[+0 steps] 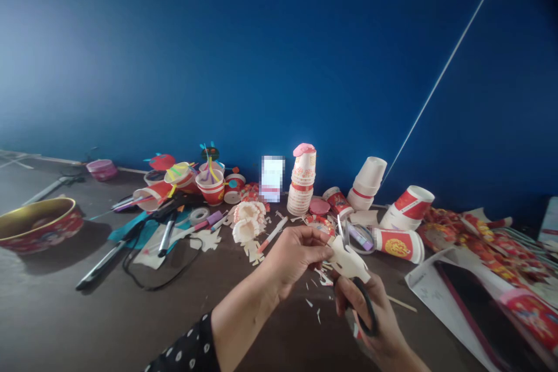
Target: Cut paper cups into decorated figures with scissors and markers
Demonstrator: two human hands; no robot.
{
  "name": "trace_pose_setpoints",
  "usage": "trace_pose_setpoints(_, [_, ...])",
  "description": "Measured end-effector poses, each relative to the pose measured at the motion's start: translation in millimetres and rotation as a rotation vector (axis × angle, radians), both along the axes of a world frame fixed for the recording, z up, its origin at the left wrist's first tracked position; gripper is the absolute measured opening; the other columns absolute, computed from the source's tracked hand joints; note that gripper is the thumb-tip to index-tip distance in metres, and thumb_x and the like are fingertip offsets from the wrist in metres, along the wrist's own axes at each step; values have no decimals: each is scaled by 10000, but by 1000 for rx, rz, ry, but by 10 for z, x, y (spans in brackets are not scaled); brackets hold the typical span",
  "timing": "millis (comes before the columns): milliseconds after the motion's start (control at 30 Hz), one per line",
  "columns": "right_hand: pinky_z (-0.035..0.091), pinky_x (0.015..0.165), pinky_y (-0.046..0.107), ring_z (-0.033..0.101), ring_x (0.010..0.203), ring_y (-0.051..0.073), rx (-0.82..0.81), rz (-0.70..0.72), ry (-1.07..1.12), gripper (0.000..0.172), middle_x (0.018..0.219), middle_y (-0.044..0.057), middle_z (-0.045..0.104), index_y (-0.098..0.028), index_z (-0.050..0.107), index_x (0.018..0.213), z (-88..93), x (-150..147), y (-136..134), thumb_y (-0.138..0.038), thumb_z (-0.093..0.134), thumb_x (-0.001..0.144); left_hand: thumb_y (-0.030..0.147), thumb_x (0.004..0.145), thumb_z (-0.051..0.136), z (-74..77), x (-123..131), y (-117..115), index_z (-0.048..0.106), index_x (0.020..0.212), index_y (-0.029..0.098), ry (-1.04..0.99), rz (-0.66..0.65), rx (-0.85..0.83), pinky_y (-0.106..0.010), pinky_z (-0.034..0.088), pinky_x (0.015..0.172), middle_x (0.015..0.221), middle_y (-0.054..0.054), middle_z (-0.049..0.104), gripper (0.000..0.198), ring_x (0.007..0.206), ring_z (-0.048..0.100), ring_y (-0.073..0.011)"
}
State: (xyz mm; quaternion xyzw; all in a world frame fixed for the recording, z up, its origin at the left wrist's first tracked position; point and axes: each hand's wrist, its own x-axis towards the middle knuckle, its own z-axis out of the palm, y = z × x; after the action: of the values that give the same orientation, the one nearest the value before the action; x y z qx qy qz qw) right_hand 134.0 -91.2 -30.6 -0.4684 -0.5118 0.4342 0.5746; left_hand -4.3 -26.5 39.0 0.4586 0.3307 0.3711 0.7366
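"What's being cut at the counter [52, 314]?"

"A white paper cutout [351, 261], at four o'clock: the left grip [296, 256] is pinching it, the right grip [370, 317] is closing around black-handled scissors [364, 308], snipping."

One head-worn view looks forward and down.

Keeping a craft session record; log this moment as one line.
left hand: white paper cutout | right hand: scissors, blades at cutout | table: paper scraps

No legible text, fine print on white paper sheet [429, 290] too small to read, gold emblem on red-and-white paper cup [399, 246] unreadable, pixelated white card [272, 178] obscured
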Motion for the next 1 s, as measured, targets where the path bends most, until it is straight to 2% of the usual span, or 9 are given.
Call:
trace_pose_setpoints(100, [350,423,220,422,420,99,-6,-4,-16,297,473,-21,486,-137,576,759,-15,17,2,-433,578,740,163,550,678,-8,-9,20,596,691,130,7,17,30,-211,290,463,517,30,537,166,419,404,-45])
trace_pose_setpoints(300, [336,435,205,423,429,90,-5,7,-52,277,479,-32,479,-144,564,744,37,9,5,-421,576,746,185,598,629,-52,-18,63,567,634,143,55,89,31,-200,259,440,458,55,466,83,404,368,-41])
trace_pose_setpoints(467, [349,425,201,426,417,87,-28,25,-54,305,466,-36,465,-139,572,738,108,-48,-8,-443,589,719,161,578,637,-38,-20,76,529,589,143,14,138,-54,-190,292,456,525,27,536,110,451,435,-50])
trace_pose_setpoints(633, [369,414,205,423,404,84,-64,7,-19,340,472,-36,471,-148,579,714,111,-83,-9,-479,632,656,145,555,674,-45,-27,86,540,581,123,-44,109,-137,-187,308,456,526,5,557,139,448,459,-53])
trace_pose_setpoints(800, [368,402,196,420,403,79,-87,4,-23,345,476,-39,470,-155,561,662,110,-90,-4,-486,653,629,166,540,705,-75,-21,77,576,615,103,-169,32,-197,-222,391,527,563,-25,585,162,496,520,-88])
trace_pose_setpoints(1000, [367,413,204,428,415,86,-109,60,-136,328,468,-27,479,-129,586,751,159,-92,-29,-449,618,687,141,539,691,-58,20,19,550,602,118,-136,80,-203,-204,370,506,567,-16,580,156,506,520,-85])
